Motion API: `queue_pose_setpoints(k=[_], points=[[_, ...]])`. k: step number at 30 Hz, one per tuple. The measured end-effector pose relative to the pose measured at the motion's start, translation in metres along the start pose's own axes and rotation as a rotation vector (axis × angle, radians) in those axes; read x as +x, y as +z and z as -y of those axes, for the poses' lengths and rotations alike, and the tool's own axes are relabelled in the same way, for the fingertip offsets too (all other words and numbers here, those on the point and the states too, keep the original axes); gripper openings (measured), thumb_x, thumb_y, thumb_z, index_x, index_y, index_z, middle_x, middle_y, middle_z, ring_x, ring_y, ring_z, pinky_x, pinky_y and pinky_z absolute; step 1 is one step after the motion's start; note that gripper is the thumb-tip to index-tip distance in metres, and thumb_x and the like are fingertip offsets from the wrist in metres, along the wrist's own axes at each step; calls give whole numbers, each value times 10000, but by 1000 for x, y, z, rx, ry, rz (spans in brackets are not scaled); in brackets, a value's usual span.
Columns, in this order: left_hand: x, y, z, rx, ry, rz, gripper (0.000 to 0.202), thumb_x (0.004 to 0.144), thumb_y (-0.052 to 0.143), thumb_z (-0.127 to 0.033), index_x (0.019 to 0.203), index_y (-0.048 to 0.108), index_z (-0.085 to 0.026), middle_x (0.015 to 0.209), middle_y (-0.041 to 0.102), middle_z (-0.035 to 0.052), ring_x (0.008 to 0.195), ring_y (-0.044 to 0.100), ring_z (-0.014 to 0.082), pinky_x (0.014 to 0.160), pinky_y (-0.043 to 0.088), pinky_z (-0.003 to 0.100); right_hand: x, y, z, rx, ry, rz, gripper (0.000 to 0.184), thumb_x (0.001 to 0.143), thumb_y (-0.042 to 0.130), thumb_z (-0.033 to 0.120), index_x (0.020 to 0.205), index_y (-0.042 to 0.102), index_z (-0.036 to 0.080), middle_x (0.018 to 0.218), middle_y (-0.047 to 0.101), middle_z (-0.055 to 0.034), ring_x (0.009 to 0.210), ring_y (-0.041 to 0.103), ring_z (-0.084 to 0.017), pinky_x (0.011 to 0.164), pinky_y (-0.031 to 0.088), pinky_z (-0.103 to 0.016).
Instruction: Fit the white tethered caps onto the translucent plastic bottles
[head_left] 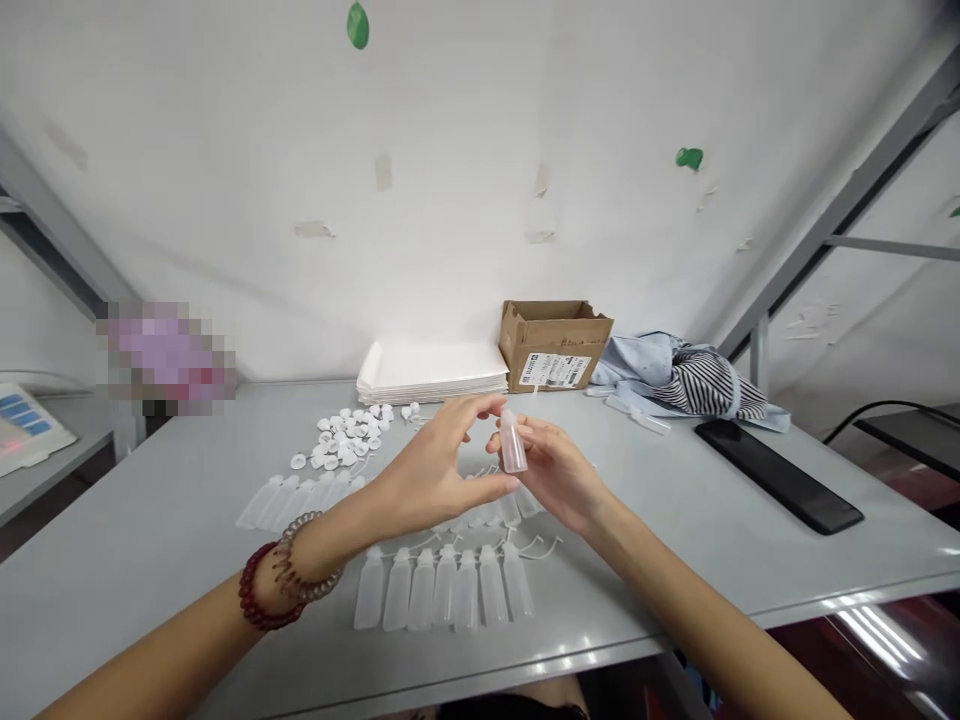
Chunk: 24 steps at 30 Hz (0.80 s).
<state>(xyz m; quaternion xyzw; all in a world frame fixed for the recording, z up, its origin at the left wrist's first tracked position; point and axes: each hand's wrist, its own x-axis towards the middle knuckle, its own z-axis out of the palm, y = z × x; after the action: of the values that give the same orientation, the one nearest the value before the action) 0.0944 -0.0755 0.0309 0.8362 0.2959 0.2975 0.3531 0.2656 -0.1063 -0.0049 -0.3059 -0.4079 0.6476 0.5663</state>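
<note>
My right hand (559,472) grips a small translucent plastic bottle (513,446), holding it upright above the grey table (750,545). My left hand (435,462) is right beside it, fingers curled with thumb and forefinger at the bottle's top and side. Below my hands lies a row of several similar bottles (444,588) with capped tips. Another row of bottles (296,500) lies to the left, and a scatter of small white caps (346,440) sits behind it.
A stack of white sheets (431,372) and an open cardboard box (553,344) stand at the table's back. Crumpled blue and striped cloth (686,378) lies at the back right, a black flat device (780,474) beside it. A metal frame post (759,352) rises at right.
</note>
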Motion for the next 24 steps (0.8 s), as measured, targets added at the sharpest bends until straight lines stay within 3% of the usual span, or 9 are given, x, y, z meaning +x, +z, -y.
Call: queue_pose_setpoints(k=[4, 7, 10, 13, 16, 21, 24], points=[[6, 14, -13, 95, 14, -88, 538, 708, 716, -331, 1192, 502, -234, 1201, 562, 77, 1070, 522, 269, 909, 435, 416, -4, 2, 4, -31, -21, -4, 178, 789, 606, 310, 792, 674, 146, 740, 670, -52, 614, 528, -125, 584, 440, -233], [5, 18, -15, 172, 104, -116, 456, 709, 692, -254, 1134, 534, -212, 1143, 581, 79, 1051, 522, 266, 891, 443, 405, -8, -5, 4, -94, -22, 20, 197, 813, 580, 331, 860, 666, 160, 776, 686, -61, 624, 556, -138, 612, 458, -257], [0, 20, -15, 250, 242, -16, 400, 736, 647, -195, 1123, 546, -184, 1126, 575, 93, 1054, 499, 256, 875, 448, 385, -21, -20, 3, -254, -47, 76, 206, 827, 594, 355, 883, 672, 173, 828, 691, -61, 719, 599, -158, 695, 476, -289], [-8, 28, -13, 286, 299, 111, 417, 767, 609, -171, 1175, 523, -175, 1106, 568, 96, 1035, 484, 246, 868, 445, 378, -42, -37, 4, -500, -63, 34, 249, 780, 671, 392, 929, 680, 194, 877, 686, -48, 782, 612, -167, 753, 487, -311], [-16, 43, -11, 302, 283, 165, 458, 755, 612, -161, 1200, 506, -165, 1089, 569, 94, 1010, 477, 243, 863, 440, 385, -66, -48, 7, -658, -146, -79, 381, 681, 771, 370, 1018, 659, 234, 933, 688, -38, 752, 605, -151, 723, 511, -299], [-25, 67, -5, 313, 205, 248, 398, 713, 671, -209, 1087, 554, -140, 1059, 569, 94, 977, 469, 247, 849, 442, 393, -92, -53, 7, -899, -268, -131, 56, 791, 681, 268, 808, 704, 220, 748, 682, -28, 663, 616, -147, 600, 513, -264], [-29, 75, -2, 334, 148, 273, 416, 692, 700, -248, 1066, 565, -129, 1025, 571, 97, 957, 466, 256, 848, 445, 410, -96, -58, 2, -1016, -328, -67, 94, 841, 616, 216, 808, 704, 219, 749, 687, -33, 686, 634, -161, 611, 515, -278]])
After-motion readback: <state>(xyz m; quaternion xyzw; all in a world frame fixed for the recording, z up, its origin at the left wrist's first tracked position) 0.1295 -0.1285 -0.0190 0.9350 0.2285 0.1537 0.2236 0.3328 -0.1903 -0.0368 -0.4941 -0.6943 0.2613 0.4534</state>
